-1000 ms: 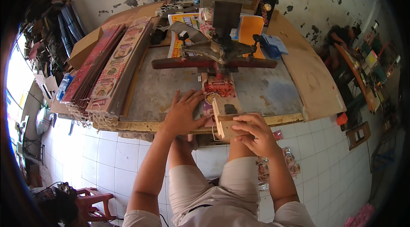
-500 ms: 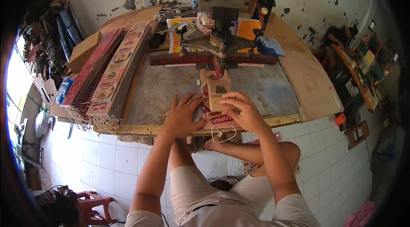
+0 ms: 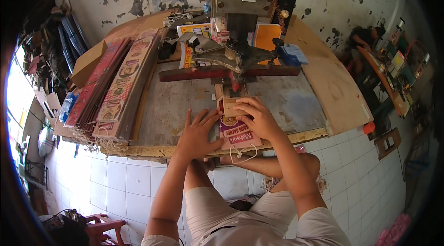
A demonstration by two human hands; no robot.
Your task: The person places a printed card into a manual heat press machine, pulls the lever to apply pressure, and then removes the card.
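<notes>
Gripping a pale wooden block [image 3: 230, 107] from its right side, the right hand [image 3: 260, 120] had its fingers curled over the top of the wood, its hold narrow and closed around that piece; the thumb's exact place could not be told. The block sat on a printed card strip [image 3: 238, 135], to the left of the right palm and under the fingertips. The strip's near end, purple and pink, ran out below the block toward the person, so this part lay in front of the right hand's grip and to its left. A loop of white string [image 3: 239, 154] hung from that end, past the table's front edge [image 3: 291, 138].

The left hand [image 3: 198, 131] lay flat, palm down and fingers spread wide, with nothing clasped in it. Its fingertips reached the strip's left edge close to the block, and its thumb pointed at the same edge nearer the person; whether the thumb pressed on the card could not be told. The strip thus lay between the two hands on a worn grey plate [image 3: 173, 102].

Just beyond the block, a red crossbar [image 3: 189, 74] spanned the plate. Stacked card strips [image 3: 121, 86] rested well to the left hand's left.
</notes>
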